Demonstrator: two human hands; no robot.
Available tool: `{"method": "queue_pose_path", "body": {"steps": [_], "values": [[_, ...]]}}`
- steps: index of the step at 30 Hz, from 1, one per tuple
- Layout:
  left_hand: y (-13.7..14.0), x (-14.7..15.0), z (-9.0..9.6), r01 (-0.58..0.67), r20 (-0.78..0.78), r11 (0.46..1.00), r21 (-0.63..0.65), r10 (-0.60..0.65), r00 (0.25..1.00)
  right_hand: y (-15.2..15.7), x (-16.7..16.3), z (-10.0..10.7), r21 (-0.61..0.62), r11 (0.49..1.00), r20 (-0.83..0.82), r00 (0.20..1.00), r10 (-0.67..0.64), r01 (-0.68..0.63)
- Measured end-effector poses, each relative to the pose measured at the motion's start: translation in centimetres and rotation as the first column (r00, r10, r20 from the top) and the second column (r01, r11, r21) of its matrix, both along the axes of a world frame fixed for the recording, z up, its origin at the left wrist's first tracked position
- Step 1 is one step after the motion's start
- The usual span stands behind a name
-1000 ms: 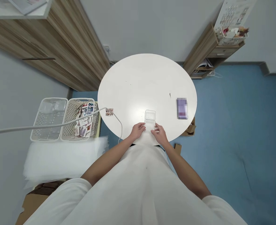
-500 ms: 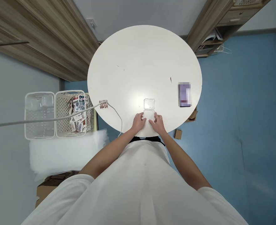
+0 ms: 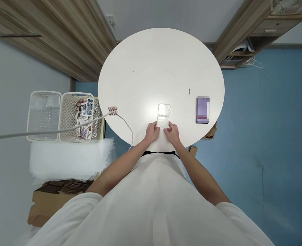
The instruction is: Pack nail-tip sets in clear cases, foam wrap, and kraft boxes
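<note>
I judged the case (image 3: 163, 122) light, stiff, best taken by its sides. Left hand (image 3: 152, 132) and right hand (image 3: 172, 133) gripped there.

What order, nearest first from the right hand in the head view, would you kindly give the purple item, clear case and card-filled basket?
1. Clear case: touching the right hand.
2. Purple item: off to its right.
3. Card-filled basket: far left.

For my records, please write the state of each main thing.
Clear box: open, lid folded back.
Left hand: grip on box's left side.
Right hand: grip on box's right side.
Left basket: holding clear plastic.
Right basket: holding cards.
Nail card: lying flat.
Purple thing: lying flat.
</note>
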State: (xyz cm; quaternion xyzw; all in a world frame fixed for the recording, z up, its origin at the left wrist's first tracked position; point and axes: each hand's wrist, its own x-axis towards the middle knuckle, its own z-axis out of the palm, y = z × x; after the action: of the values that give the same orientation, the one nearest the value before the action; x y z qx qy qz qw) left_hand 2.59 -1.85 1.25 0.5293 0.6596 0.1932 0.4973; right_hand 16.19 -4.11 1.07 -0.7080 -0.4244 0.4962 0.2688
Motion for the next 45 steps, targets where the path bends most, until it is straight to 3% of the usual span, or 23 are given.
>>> {"method": "queue_pose_path", "body": {"steps": [10, 27, 33, 36, 40, 45], "values": [[0.2, 1.0, 0.1, -0.114, -0.033, 0.993, 0.011, 0.115, 0.993, 0.9, 0.5, -1.2, 0.055, 0.994, -0.009, 0.995, 0.099, -0.099], [-1.0, 0.4, -0.2, -0.170, -0.006, 0.985, 0.014, 0.170, 0.985, 0.5, 0.7, -1.2, 0.134, 0.986, -0.037, 0.993, 0.110, -0.104], [-1.7, -4.0, -0.7, -0.224, 0.014, 0.974, -0.040, 0.224, 0.974, -0.7, 0.5, -0.8, 0.209, 0.977, 0.004, 0.999, -0.041, 0.039], [-1.7, -7.2, -0.8, -0.270, 0.003, 0.962, -0.033, 0.270, 0.963, -1.2, -0.6, 0.1, 0.285, 0.958, 0.087, 0.994, -0.065, 0.038], [-0.8, -12.2, -0.5, -0.327, -0.040, 0.945, 0.017, 0.327, 0.944, -0.7, -4.3, 1.3, 0.312, 0.942, 0.118, 0.989, 0.089, -0.122], [1.2, -18.7, 0.0, -0.317, -0.161, 0.943, 0.099, 0.330, 0.930, 1.9, -10.9, 1.2, 0.215, 0.927, 0.106, 0.951, 0.291, -0.307]]}}
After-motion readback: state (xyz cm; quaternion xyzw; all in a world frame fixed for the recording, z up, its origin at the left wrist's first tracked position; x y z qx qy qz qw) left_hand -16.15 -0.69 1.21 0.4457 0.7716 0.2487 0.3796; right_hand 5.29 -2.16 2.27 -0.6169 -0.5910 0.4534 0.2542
